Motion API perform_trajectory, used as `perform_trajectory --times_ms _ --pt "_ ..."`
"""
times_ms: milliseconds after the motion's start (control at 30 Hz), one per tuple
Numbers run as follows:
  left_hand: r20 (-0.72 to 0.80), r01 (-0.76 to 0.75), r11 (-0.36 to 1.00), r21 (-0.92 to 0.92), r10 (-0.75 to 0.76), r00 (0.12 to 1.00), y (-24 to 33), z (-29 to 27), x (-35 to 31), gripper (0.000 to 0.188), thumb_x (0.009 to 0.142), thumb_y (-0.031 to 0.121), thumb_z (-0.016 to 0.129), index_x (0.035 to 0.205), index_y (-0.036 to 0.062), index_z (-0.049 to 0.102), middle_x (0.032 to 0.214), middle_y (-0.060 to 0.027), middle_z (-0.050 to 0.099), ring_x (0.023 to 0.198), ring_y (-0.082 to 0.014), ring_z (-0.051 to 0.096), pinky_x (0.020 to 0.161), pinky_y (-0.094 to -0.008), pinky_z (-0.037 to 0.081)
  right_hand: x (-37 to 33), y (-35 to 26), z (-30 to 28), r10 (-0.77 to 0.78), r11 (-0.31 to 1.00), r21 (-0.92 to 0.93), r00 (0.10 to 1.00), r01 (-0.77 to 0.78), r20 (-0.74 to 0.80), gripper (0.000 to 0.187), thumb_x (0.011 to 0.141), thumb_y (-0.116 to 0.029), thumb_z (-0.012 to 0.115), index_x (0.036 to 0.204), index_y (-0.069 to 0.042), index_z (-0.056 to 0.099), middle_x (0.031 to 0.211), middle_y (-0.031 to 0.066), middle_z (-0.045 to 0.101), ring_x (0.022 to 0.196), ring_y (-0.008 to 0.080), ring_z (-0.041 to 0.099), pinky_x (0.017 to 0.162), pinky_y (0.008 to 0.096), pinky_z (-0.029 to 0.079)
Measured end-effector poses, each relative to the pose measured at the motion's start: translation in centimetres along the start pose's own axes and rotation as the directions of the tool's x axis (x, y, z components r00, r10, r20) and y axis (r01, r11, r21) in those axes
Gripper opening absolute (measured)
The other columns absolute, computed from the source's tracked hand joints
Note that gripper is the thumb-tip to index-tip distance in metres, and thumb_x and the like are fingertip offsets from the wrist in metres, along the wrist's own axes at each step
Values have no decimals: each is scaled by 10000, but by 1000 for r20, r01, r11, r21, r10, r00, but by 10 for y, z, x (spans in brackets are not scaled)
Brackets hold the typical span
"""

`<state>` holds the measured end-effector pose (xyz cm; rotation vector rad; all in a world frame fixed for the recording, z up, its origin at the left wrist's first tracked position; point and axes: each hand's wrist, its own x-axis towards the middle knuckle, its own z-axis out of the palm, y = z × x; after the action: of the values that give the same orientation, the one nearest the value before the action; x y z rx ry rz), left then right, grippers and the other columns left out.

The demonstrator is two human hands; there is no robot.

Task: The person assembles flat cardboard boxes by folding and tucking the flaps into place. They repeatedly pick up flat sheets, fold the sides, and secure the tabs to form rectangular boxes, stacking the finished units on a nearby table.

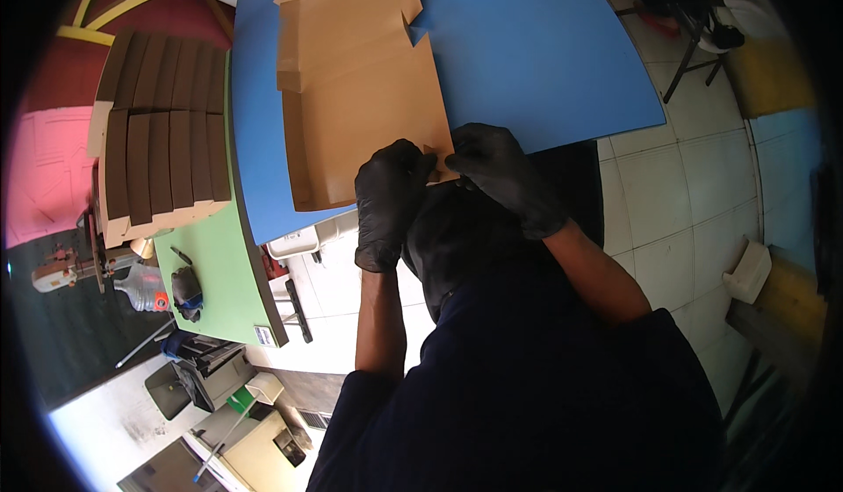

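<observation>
A brown cardboard box (362, 123), partly folded with its lid laid open away from me, rests on the blue table (536, 62). Both my hands wear black gloves and meet at the box's near right corner. My left hand (386, 195) is closed, its fingers pinching the cardboard on the inner side of that corner. From the right, my right hand (500, 169) grips the outside of the same corner with bent fingers. A small folded flap shows between the two hands. The fingertips are partly hidden.
Folded brown boxes (162, 132) stand stacked on a green table (215, 264) to the left. A dark tape-like object (186, 293) lies there, with a clear plastic jug (143, 288) beyond it. White floor tiles (650, 176) and a folding stand's leg (685, 62) appear to the right.
</observation>
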<state>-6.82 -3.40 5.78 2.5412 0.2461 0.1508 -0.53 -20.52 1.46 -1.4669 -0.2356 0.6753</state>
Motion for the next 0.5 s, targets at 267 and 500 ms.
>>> perform_trajectory --times_ms 267,500 --pt "101 10 998 -55 -4 995 -11 -2 5 193 917 185 673 852 5 699 746 -160 681 686 -315 676 670 -402 500 2 2 11 100 950 300 995 -90 -20 355 893 -18 706 1230 57 621 884 71 682 601 90 576 540 245 476" --pt "93 28 966 -255 -5 996 -16 -4 4 146 917 127 670 903 -15 700 728 -115 673 673 -200 637 660 -347 494 6 -2 12 58 972 234 994 -35 -95 441 854 -13 725 1268 67 597 839 66 673 597 82 565 512 237 445"
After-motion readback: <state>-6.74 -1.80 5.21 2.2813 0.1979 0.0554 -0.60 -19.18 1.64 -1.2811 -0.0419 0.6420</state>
